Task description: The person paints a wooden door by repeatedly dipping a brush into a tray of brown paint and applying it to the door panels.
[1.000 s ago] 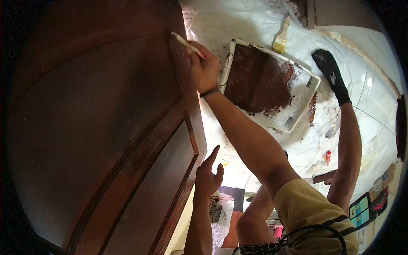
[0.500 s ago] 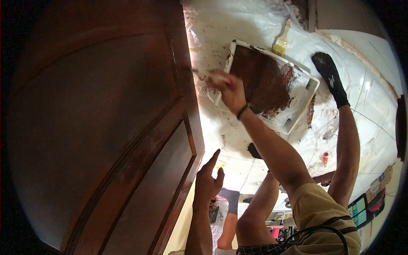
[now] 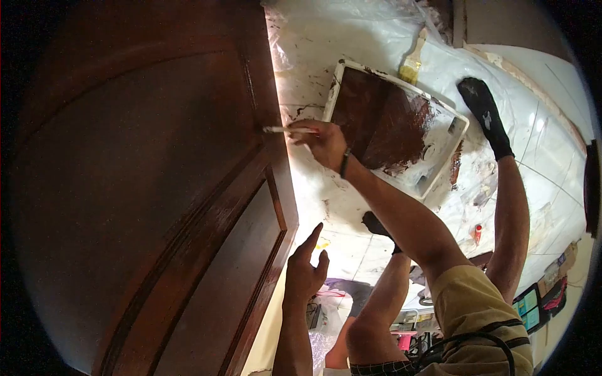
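A paintbrush (image 3: 290,130) is held in my right hand (image 3: 323,144), its tip against the frame of the dark brown panelled door (image 3: 157,125). Beside the door's lower edge, my left hand (image 3: 305,269) is raised with thumb and forefinger apart, holding nothing. A white-rimmed tray (image 3: 401,80) with dark brown paint inside lies on the floor just beyond my right hand. Near the tray's far edge rests a wider brush (image 3: 412,66) with yellowish bristles.
Plastic sheeting (image 3: 351,31) with brown smears covers the tiled floor. My feet in black socks (image 3: 486,113) flank the tray. A red tube (image 3: 478,235) lies on the tiles. Boxes and assorted items (image 3: 552,294) stand at the lower right.
My right hand has moved left and slightly down, bringing the paintbrush onto the door frame. My left hand has barely moved and keeps its fingers apart.
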Demonstrator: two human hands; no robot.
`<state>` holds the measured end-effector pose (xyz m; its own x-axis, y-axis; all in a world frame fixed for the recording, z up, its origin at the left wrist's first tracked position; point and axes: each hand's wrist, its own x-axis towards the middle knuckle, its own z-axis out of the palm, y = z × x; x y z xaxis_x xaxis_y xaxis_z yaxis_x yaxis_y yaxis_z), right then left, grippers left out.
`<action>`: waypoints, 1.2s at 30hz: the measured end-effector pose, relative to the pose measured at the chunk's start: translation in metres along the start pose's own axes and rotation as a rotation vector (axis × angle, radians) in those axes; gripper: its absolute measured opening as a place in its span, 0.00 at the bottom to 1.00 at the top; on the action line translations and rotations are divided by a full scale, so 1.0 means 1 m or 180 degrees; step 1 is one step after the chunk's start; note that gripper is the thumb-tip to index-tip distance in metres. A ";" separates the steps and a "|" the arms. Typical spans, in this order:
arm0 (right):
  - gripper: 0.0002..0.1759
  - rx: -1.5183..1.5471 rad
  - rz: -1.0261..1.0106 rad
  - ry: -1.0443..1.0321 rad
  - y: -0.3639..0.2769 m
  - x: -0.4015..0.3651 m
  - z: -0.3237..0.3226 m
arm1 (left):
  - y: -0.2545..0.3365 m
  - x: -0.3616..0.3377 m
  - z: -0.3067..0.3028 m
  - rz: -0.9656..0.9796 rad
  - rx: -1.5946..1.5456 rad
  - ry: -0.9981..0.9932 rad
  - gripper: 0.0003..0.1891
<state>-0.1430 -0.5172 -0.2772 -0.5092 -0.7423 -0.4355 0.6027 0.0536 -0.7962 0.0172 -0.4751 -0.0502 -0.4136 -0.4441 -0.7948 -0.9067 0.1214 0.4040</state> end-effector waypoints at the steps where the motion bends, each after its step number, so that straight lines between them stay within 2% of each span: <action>1: 0.13 0.0475 0.0155 -0.0131 -0.001 -0.004 -0.004 | 0.000 0.000 0.001 0.0041 0.0028 0.0030 0.29; 4: 0.13 -0.0555 0.0000 0.0356 -0.029 0.024 -0.017 | -0.002 0.003 0.005 0.0083 0.0020 0.0052 0.29; 6: 0.13 -0.0666 -0.0603 0.0739 -0.060 0.064 -0.007 | -0.002 0.004 0.005 0.0097 0.0018 0.0064 0.29; 8: 0.12 -0.0165 -0.0947 0.0901 -0.062 0.104 0.009 | 0.002 0.005 0.005 0.0120 0.0015 0.0084 0.29; 11: 0.12 -0.0690 -0.1045 0.0839 -0.037 0.128 0.027 | 0.001 0.005 0.005 0.0221 -0.0008 0.0105 0.30; 14: 0.17 -0.2299 -0.1301 0.0582 -0.023 0.081 0.023 | 0.004 0.004 0.003 0.0224 -0.0038 0.0125 0.29; 16: 0.11 -0.1762 -0.0678 0.0123 -0.017 0.039 0.014 | 0.005 0.002 0.003 0.0184 -0.0072 0.0101 0.29; 18: 0.11 -0.1207 -0.1021 -0.0483 0.017 0.004 -0.004 | 0.003 0.000 0.004 0.0147 -0.0121 0.0082 0.29; 21: 0.12 -0.0083 0.0042 -0.0425 0.000 -0.030 -0.019 | 0.001 -0.004 0.004 -0.0011 -0.0181 -0.0082 0.29; 24: 0.12 -0.0102 -0.0074 0.0040 -0.021 -0.007 -0.020 | 0.002 -0.006 0.006 0.0074 -0.0093 0.0029 0.29; 25: 0.13 0.0267 -0.0171 0.0370 -0.036 0.007 -0.008 | 0.002 -0.008 0.006 0.0065 -0.0106 0.0031 0.29; 28: 0.15 -0.0698 -0.0580 0.0928 -0.058 0.048 0.025 | 0.004 -0.012 0.005 0.0061 -0.0142 0.0038 0.29; 30: 0.14 -0.1718 0.0455 0.0653 -0.086 0.048 0.062 | 0.004 -0.012 0.004 0.0105 -0.0174 0.0050 0.29; 32: 0.13 -0.1879 -0.1080 0.1085 -0.097 0.019 0.101 | 0.005 -0.013 0.005 0.0103 -0.0173 0.0097 0.29; 35: 0.12 -0.0782 -0.1009 0.0788 -0.122 -0.028 0.096 | 0.008 -0.016 0.008 0.0143 -0.0214 0.0110 0.29; 36: 0.12 -0.0477 -0.0782 0.0833 -0.120 -0.032 0.085 | 0.009 -0.017 0.007 0.0153 -0.0224 0.0110 0.29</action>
<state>-0.1469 -0.5564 -0.1325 -0.7784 -0.5508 -0.3012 0.3567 0.0067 -0.9342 0.0160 -0.4598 -0.0363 -0.4523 -0.4698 -0.7581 -0.8773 0.0811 0.4731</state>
